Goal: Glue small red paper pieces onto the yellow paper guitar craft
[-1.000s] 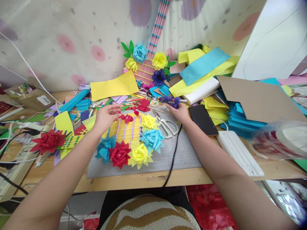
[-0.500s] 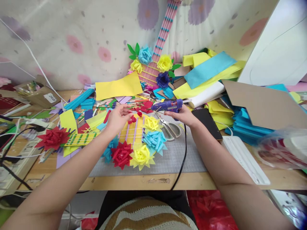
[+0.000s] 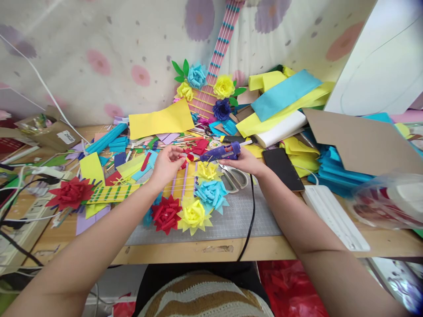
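Note:
My right hand (image 3: 247, 163) grips a purple glue gun (image 3: 220, 152), its nozzle pointing left toward my other hand. My left hand (image 3: 165, 164) is closed in a pinch at the upper edge of a yellow paper guitar (image 3: 178, 188), on a small piece of red paper (image 3: 183, 165) partly hidden by the fingers. Beside the fingertips shows another red bit (image 3: 190, 157). Around the guitar body sit a red paper flower (image 3: 166, 215), yellow flowers (image 3: 194, 215) and a blue flower (image 3: 211, 194). Scissors (image 3: 234, 178) lie just below the glue gun.
A grey cutting mat (image 3: 231, 220) lies under the guitar. A pink paper guitar (image 3: 214, 66) leans on the wall behind scattered paper scraps. To the right are a black phone (image 3: 283, 169), a white tray (image 3: 337, 218) and cardboard (image 3: 357, 141). The gun's black cord (image 3: 253, 220) hangs over the table edge.
The glue gun in my right hand has moved left and slightly down, bringing its nozzle closer to my left hand. My left hand stays near the guitar's upper edge.

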`<action>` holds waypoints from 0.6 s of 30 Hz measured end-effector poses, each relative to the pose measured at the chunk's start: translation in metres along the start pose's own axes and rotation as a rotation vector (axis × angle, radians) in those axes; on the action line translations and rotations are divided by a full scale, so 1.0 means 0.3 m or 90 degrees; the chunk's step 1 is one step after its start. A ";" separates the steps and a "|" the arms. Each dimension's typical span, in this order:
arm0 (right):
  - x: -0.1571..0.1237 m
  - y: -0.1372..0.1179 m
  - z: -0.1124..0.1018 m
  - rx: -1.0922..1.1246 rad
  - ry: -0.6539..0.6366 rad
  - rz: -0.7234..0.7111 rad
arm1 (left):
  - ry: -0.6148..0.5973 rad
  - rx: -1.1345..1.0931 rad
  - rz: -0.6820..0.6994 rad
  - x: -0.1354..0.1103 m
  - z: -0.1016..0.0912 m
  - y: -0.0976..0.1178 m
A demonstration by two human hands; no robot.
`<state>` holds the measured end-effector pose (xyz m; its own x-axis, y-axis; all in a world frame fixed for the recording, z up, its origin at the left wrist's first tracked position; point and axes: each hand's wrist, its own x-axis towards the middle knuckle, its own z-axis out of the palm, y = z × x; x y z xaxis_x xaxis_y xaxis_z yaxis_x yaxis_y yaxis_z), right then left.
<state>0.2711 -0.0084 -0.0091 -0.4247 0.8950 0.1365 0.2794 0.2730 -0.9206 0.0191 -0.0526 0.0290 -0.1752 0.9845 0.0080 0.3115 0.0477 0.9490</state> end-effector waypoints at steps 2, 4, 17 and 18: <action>-0.001 -0.005 0.003 -0.007 0.003 0.004 | 0.004 -0.021 -0.018 -0.003 0.003 0.006; -0.002 -0.009 0.006 -0.013 0.004 0.012 | 0.009 -0.052 -0.041 -0.004 0.007 0.006; 0.003 0.009 0.019 -0.026 -0.010 -0.050 | 0.043 0.024 0.065 0.018 0.024 -0.057; 0.003 0.007 0.020 -0.028 -0.010 -0.056 | 0.043 0.037 0.076 0.020 0.024 -0.060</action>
<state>0.2662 -0.0092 -0.0131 -0.4626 0.8613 0.2102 0.2780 0.3661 -0.8881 0.0191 -0.0464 0.0097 -0.1959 0.9701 0.1432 0.3872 -0.0576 0.9202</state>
